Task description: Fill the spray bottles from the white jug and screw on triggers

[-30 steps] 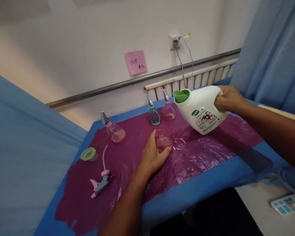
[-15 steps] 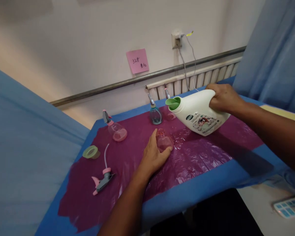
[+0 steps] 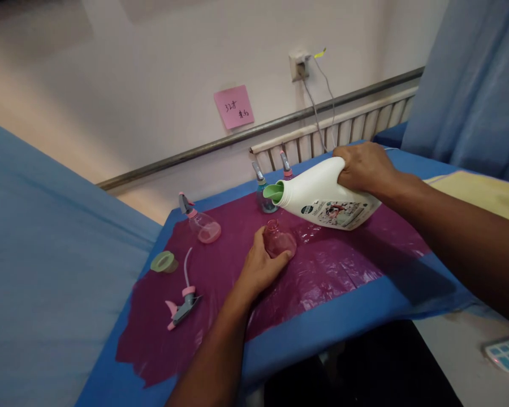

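My left hand (image 3: 265, 263) is wrapped round a clear pink spray bottle (image 3: 281, 242) with no head on it, which stands on the purple plastic sheet (image 3: 314, 282). My right hand (image 3: 362, 167) grips the handle of a large white detergent jug (image 3: 322, 195), tilted with its green spout (image 3: 274, 192) up and left of the bottle's open neck. Spout and neck are apart, and no liquid shows between them. A grey and pink spray head (image 3: 184, 308) with its tube lies left of my left forearm. Beyond it sits a pale green cap (image 3: 163, 262).
A pink spray bottle (image 3: 206, 228) with some liquid stands at the left. A blue spray bottle (image 3: 266, 200) and another pink-topped one (image 3: 287, 167) stand behind the jug, partly hidden. Yellow cloth (image 3: 479, 192) lies at the right; blue curtains (image 3: 59, 254) flank the table.
The jug in my right hand has moved left, bringing its spout closer to the pink bottle. My left hand keeps its hold, and the camera view has shifted slightly.
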{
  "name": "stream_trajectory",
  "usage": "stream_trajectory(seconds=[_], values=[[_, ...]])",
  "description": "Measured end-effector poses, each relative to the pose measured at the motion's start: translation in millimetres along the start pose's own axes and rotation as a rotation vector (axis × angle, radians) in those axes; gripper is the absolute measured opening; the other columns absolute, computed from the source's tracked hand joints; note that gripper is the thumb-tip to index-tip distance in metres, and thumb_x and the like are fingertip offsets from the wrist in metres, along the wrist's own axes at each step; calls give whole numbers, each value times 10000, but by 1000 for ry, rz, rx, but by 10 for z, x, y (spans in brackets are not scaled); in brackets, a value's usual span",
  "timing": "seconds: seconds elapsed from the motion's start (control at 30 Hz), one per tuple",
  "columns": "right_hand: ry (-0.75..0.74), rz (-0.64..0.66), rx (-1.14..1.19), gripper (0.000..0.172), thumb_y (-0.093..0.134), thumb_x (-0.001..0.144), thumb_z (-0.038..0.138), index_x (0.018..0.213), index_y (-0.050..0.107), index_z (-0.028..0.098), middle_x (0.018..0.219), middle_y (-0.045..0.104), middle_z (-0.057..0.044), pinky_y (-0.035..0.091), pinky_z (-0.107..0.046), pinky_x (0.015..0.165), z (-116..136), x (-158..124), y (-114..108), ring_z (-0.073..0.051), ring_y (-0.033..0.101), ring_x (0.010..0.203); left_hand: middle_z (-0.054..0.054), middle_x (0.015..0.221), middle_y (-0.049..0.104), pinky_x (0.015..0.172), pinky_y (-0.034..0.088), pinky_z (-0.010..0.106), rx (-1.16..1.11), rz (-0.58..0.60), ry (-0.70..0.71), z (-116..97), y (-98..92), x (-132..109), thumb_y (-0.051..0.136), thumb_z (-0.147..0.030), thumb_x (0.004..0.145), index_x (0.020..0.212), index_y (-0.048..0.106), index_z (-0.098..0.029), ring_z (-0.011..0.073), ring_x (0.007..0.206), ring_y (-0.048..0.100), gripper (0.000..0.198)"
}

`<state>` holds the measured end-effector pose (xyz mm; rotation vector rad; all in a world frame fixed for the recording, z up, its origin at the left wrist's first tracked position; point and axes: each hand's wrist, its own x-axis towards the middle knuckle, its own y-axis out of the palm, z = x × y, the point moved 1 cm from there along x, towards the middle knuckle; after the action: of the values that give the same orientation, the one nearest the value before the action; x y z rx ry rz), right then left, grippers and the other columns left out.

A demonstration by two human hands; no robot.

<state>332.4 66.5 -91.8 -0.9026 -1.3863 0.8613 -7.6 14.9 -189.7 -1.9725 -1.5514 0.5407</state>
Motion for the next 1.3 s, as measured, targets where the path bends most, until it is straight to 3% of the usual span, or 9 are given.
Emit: stream_trajectory(seconds=[0.43, 0.8, 1.07, 1.3], values=[[-6, 2, 16, 303, 616, 953, 363, 1102, 812, 187, 1006, 852, -178, 243, -359, 635, -13, 3, 23, -286, 720, 821, 126, 1460, 711, 1140, 586, 495, -95, 107, 10, 76, -122, -5, 888, -441, 899, 1615, 454, -225, 337, 1325, 718, 865], [2, -2, 21, 302, 607, 941, 386, 1085, 800, 203, 997, 844, -159, 222, -352, 635, -48, 5, 61, -271, 699, 797, 136, 1492, 697, 1191, 563, 494, -107, 101, 8, 109, -229, -167, 859, -439, 924, 1621, 433, -233, 335, 1387, 692, 843], [23, 29, 27, 320, 608, 950, 374, 1127, 805, 196, 1049, 851, -189, 235, -363, 640, -44, 6, 50, -308, 729, 849, 125, 1415, 745, 1129, 597, 483, -127, -56, -32, 165, -310, -205, 862, -386, 870, 1531, 540, -217, 321, 1275, 750, 754], [4, 28, 16, 295, 607, 934, 355, 1102, 797, 205, 1022, 843, -174, 251, -362, 638, -53, -3, 55, -307, 737, 849, 145, 1589, 677, 1291, 492, 547, -61, -252, -16, -15, -665, -170, 879, -357, 842, 1593, 543, -258, 361, 1483, 655, 829]])
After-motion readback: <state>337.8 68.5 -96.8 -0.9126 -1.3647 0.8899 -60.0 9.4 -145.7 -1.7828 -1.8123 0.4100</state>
